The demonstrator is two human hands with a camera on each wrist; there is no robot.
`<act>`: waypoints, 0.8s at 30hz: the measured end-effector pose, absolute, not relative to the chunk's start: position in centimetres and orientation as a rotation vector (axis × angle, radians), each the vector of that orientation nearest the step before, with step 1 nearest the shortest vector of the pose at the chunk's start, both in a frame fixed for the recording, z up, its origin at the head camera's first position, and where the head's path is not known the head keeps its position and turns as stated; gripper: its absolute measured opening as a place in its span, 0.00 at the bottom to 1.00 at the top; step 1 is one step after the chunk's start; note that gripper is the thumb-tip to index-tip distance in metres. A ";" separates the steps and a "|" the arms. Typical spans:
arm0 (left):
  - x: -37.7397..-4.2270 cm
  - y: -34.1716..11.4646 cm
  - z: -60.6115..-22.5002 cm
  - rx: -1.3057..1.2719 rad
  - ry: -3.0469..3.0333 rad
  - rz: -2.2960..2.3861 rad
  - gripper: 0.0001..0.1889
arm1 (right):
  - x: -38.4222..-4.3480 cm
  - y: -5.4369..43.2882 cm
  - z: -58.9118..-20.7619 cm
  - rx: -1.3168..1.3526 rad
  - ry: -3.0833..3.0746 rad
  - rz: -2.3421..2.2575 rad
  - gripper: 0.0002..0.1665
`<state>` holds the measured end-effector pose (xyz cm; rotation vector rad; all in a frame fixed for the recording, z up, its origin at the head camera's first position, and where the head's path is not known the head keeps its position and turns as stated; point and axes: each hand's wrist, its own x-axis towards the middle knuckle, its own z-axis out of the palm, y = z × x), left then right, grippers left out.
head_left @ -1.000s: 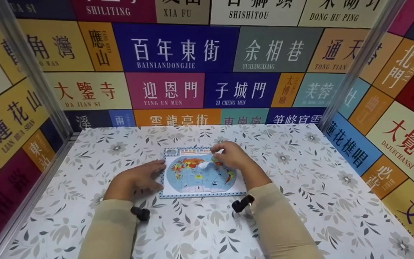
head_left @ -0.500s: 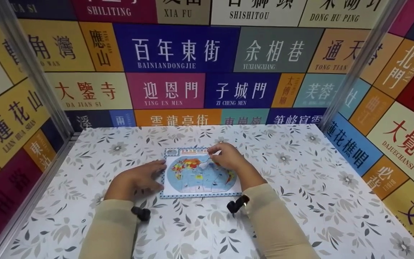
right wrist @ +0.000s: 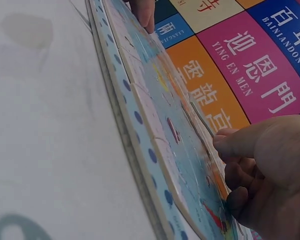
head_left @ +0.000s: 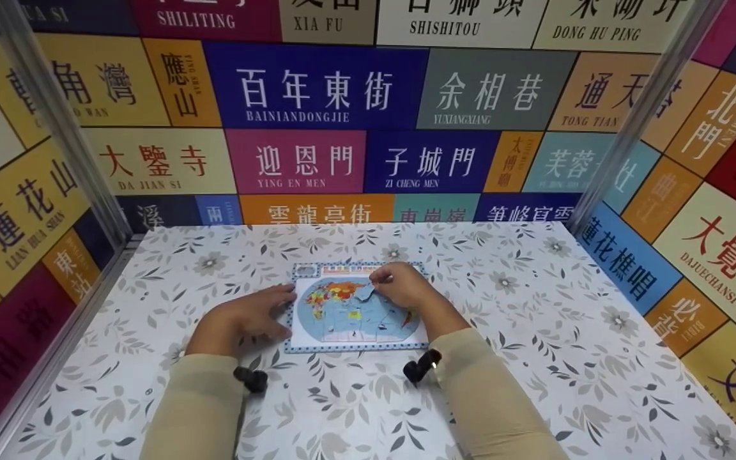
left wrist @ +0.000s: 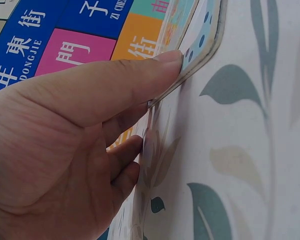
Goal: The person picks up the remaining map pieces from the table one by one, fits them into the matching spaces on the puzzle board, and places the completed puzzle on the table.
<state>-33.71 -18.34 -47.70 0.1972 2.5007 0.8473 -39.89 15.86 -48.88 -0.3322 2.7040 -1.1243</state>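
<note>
A world-map jigsaw puzzle [head_left: 354,349] with a dotted blue border lies flat on the table. At its left edge rests my left hand [head_left: 240,321], fingers spread. In the left wrist view the thumb [left wrist: 167,62] touches the border near a corner. My right hand [head_left: 407,291] is over the map's upper right part, thumb and forefinger pinching a small puzzle piece [head_left: 364,292]. Seen from the right wrist, that piece [right wrist: 202,119] stands tilted up from the board. The right hand covers part of the map's right side.
A white cloth [head_left: 342,409] printed with grey leaves and flowers covers the table. Behind and at both sides stand walls [head_left: 310,83] of coloured panels with lettering. Clear corner posts [head_left: 636,121] rise at the back corners.
My right hand has moved slightly left and toward me over the map, bringing the puzzle piece to the gap near its upper middle. The left hand stays at the board's edge.
</note>
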 end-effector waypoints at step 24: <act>-33.6 -18.1 -47.5 0.171 2.535 0.825 0.47 | -39.7 14.9 -49.2 -0.350 2.793 -1.013 0.14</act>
